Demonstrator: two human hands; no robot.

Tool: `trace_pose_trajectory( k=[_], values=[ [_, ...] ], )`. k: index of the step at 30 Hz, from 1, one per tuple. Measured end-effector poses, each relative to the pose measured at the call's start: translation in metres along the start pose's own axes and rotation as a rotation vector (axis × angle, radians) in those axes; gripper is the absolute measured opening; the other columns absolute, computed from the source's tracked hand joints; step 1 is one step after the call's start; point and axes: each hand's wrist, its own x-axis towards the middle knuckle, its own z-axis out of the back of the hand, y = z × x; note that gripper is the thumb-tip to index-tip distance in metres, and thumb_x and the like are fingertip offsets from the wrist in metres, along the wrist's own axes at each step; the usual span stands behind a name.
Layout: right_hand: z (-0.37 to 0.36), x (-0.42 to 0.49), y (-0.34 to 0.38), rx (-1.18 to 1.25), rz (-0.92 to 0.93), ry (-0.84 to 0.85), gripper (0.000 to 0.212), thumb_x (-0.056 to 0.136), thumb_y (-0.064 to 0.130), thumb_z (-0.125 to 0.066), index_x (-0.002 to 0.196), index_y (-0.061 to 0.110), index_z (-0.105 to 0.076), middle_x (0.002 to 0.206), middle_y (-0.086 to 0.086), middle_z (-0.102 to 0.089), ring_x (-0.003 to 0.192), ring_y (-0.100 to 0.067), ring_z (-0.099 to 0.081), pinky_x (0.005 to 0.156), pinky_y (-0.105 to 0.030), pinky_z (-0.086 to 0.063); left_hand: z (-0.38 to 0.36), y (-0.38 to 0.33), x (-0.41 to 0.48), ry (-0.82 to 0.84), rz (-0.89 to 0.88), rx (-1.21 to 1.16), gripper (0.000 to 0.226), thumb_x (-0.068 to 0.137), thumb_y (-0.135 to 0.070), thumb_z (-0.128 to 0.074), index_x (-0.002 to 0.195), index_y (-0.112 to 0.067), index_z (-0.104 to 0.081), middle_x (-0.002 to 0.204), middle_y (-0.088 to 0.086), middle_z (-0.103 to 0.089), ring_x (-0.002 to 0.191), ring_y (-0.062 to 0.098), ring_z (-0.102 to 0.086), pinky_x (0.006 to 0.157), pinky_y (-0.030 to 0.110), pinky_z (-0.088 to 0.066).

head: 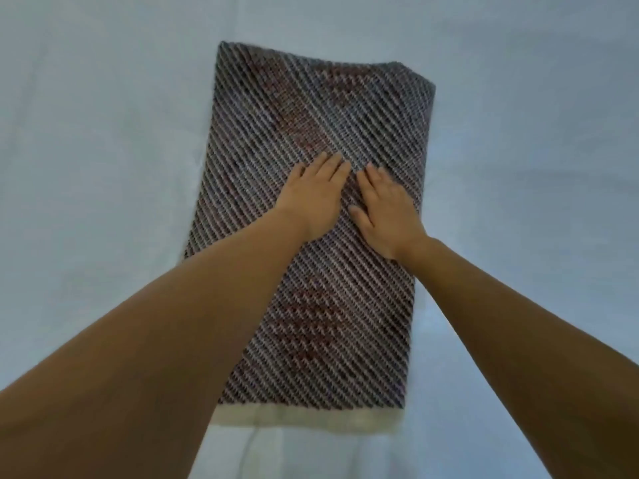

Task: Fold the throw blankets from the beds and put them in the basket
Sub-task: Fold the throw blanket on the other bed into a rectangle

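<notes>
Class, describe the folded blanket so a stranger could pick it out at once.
A pale blue sheet fills the view. At its centre lies a long folded blanket, the left hand and right hand flat on it. Only it has a dark diagonal weave.

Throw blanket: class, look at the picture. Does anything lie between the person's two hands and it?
Nothing visible does. The left hand and the right hand both lie flat on the folded throw blanket, touching it directly, as it rests on the pale sheet. No basket is in view, so the way there cannot be judged.
</notes>
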Motion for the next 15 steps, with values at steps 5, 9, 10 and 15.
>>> trace_pose_trajectory(
  k=[5,9,10,15],
  values=[
    [0.025,0.047,-0.055,-0.047,0.002,-0.062,0.059,0.098,0.038,-0.030,0.147,0.007,-0.017,0.157,-0.014,-0.011,0.145,-0.028,-0.005,0.119,-0.040,-0.002,0.011,-0.011,0.073,-0.037,0.012,-0.007,0.061,0.097,-0.018,-0.031,0.148,-0.016,0.002,0.158,0.002,0.003,0.144,0.020,0.005,0.116,0.044,-0.003],
    [0.043,0.086,-0.070,0.039,0.024,-0.231,0.063,0.092,0.033,-0.046,0.145,0.006,-0.025,0.154,-0.018,-0.018,0.143,-0.031,-0.014,0.118,-0.039,-0.009,0.019,0.004,0.104,-0.122,0.033,0.035,0.058,0.099,-0.034,-0.025,0.149,-0.018,0.001,0.158,0.005,0.000,0.144,0.024,0.003,0.114,0.048,-0.003],
    [0.048,0.095,-0.071,0.085,0.003,-0.279,0.066,0.089,0.033,-0.050,0.145,0.008,-0.025,0.154,-0.016,-0.019,0.142,-0.030,-0.016,0.117,-0.041,-0.011,0.020,0.008,0.108,-0.147,0.041,0.049,0.060,0.098,-0.039,-0.025,0.149,-0.018,0.000,0.158,0.006,-0.001,0.144,0.025,0.002,0.114,0.050,-0.002],
    [0.074,0.143,-0.073,0.310,-0.079,-0.297,0.068,0.077,0.052,-0.060,0.134,0.019,-0.040,0.135,-0.003,-0.047,0.128,-0.023,-0.040,0.113,-0.049,-0.015,0.034,0.030,0.136,-0.285,0.150,0.053,0.066,0.095,-0.049,-0.030,0.148,-0.019,-0.006,0.156,0.009,-0.011,0.144,0.028,-0.003,0.111,0.057,0.002]
  ],
)
